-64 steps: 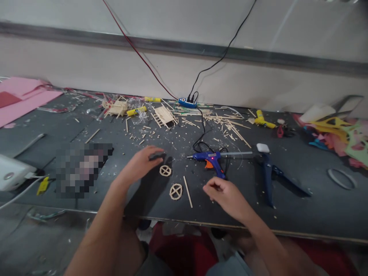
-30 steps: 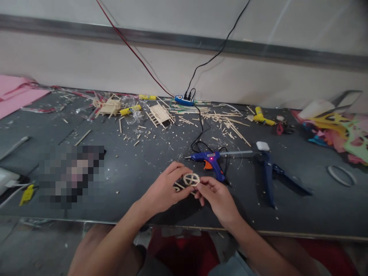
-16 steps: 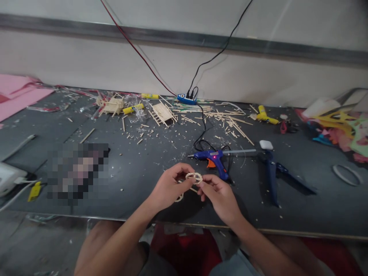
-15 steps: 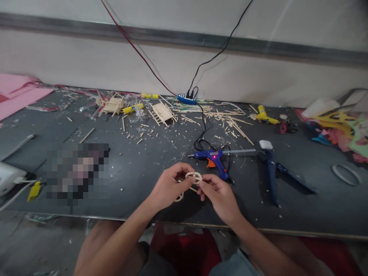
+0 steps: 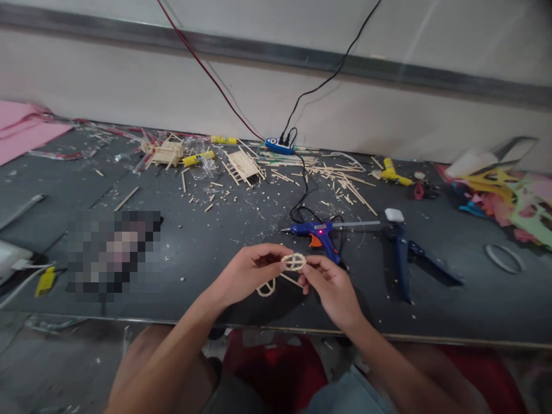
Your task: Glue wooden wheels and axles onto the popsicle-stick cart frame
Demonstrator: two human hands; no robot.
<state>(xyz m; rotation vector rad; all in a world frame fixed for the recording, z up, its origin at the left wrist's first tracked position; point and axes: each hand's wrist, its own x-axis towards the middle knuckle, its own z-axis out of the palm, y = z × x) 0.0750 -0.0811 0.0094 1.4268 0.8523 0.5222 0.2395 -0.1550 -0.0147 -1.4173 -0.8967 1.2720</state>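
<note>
Against a pale wall (image 5: 207, 109), the dark table (image 5: 224, 230) is carrying many wood scraps (image 5: 345, 175) toward twelve o'clock, and the glue gun (image 5: 314, 229) is resting at one o'clock from the hands. The left hand (image 5: 246, 275) and the right hand (image 5: 335, 286) are pinching one small wheel (image 5: 295, 263) by its opposite sides, while a second wheel (image 5: 267, 287) is showing at its eight o'clock and a stick (image 5: 291, 280) at six o'clock. The present step is seemingly handling and checking this wheel, and the next move is probably requiring a light, even pinch.
</note>
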